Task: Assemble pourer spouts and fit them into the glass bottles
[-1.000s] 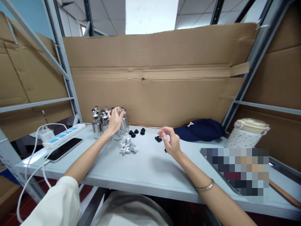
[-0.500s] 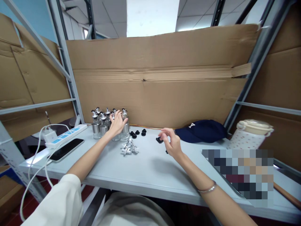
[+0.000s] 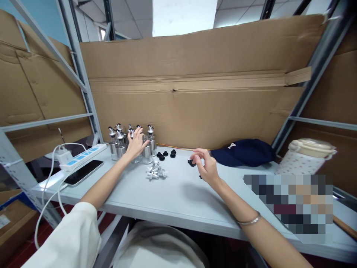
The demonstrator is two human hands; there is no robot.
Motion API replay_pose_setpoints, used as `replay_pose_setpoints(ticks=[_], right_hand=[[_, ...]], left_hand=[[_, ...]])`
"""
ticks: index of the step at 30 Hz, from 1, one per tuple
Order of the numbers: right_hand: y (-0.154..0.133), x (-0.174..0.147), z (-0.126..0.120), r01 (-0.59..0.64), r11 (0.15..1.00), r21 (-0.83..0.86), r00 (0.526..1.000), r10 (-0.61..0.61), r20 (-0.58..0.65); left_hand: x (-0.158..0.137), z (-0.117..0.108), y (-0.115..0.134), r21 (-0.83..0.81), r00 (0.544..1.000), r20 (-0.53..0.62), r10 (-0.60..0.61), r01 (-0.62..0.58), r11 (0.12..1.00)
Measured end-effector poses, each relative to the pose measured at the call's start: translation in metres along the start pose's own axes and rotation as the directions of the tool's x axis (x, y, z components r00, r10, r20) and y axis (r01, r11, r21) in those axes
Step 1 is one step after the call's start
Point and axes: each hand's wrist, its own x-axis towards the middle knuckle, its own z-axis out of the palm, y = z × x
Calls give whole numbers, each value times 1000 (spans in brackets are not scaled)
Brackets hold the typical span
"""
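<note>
At the back left stands a cluster of glass bottles (image 3: 121, 150) with silver bands, many topped by silver-and-black pump heads (image 3: 112, 131). My left hand (image 3: 136, 144) is over the cluster, fingers spread, next to a pump head; whether it touches one I cannot tell. My right hand (image 3: 206, 167) hovers above the table, fingers loosely bent and apart, with nothing visible in it. Just behind its fingertips lies a small black part (image 3: 191, 163). A pile of silver-white pump pieces (image 3: 156, 172) lies in front of the bottles, and several black caps (image 3: 161, 157) lie beside them.
A power strip (image 3: 83, 157) with white cables and a black phone (image 3: 84, 173) lie at left. Towards the right are a navy cap (image 3: 244, 153), a dotted white container (image 3: 299, 162) and a blurred-out flat item (image 3: 295, 208). Cardboard (image 3: 195, 111) walls the table's back.
The view has shifted slightly. My left hand has moved a little left over the bottles, its fingers still spread. My right hand has barely moved.
</note>
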Motion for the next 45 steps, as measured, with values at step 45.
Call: replay_pose_setpoints(ticks=[45], right_hand=[[-7,2,-2,-11,999,-30,1000,11,12]], left_hand=[[-67,-4,-111,-436,745,-97,-660,565,701]])
